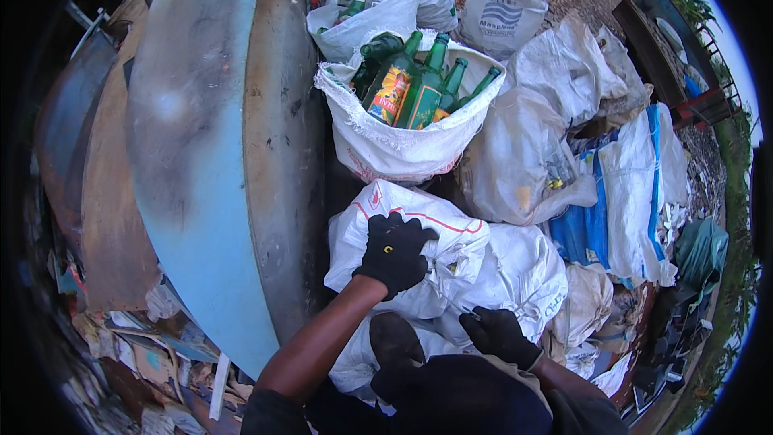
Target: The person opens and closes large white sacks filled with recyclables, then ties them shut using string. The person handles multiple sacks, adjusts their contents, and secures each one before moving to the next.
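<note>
My left hand (pixel 395 255), in a black glove, rests on top of a tied-looking white woven sack (pixel 444 208) with a red line printed on it. Its fingers are spread over the fabric. Lower right, my right hand (pixel 498 332), gloved in black too, is closed with thumb and fingers together. A thin pale cord (pixel 450 301) runs from the gathered part of the sack to this fist. Under and beside the hands bulges another white sack (pixel 519 272). My dark shoe (pixel 395 338) stands against the sacks between my arms.
An open white sack (pixel 410 145) full of green glass bottles (pixel 423 96) stands ahead, with another bottle sack (pixel 362 30) behind. A large light-blue panel (pixel 229 151) rises on my left. More filled sacks (pixel 537 157) crowd the right; scrap (pixel 175 368) lies lower left.
</note>
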